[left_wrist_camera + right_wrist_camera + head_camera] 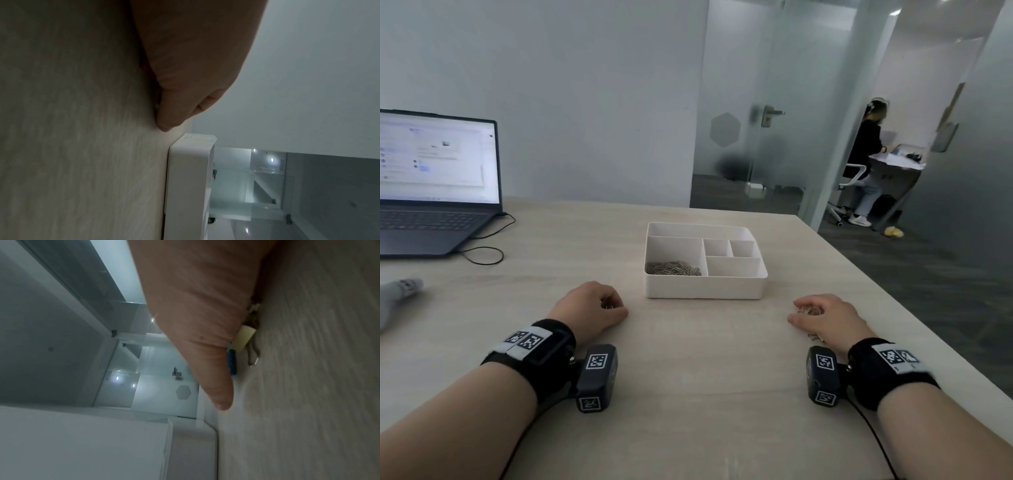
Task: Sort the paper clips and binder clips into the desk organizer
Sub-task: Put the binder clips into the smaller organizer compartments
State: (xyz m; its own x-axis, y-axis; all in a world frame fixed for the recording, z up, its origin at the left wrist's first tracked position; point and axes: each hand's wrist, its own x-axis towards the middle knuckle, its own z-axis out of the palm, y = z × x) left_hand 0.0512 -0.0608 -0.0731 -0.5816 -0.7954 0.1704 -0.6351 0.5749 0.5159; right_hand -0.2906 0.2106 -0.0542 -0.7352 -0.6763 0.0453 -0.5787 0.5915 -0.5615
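Note:
A white desk organizer (704, 291) stands mid-table, with a heap of silver paper clips (673, 269) in its large left compartment; the other compartments look bare. My left hand (602, 305) lies left of it, fingers curled over a few paper clips (607, 305) that glint under them. In the left wrist view the left hand (185, 81) has its thumb tip on the table beside the organizer (189, 178). My right hand (815, 313) lies right of the organizer, curled over binder clips (808, 311). Under the right hand (201, 321), a pale yellow binder clip (244, 339) and a blue one (232, 361) show.
An open laptop (438, 185) with a black cable (482, 253) sits at the far left, and a grey object (400, 291) lies near the left edge. The table's right edge (893, 308) runs diagonally close to my right hand. A person sits beyond the glass wall.

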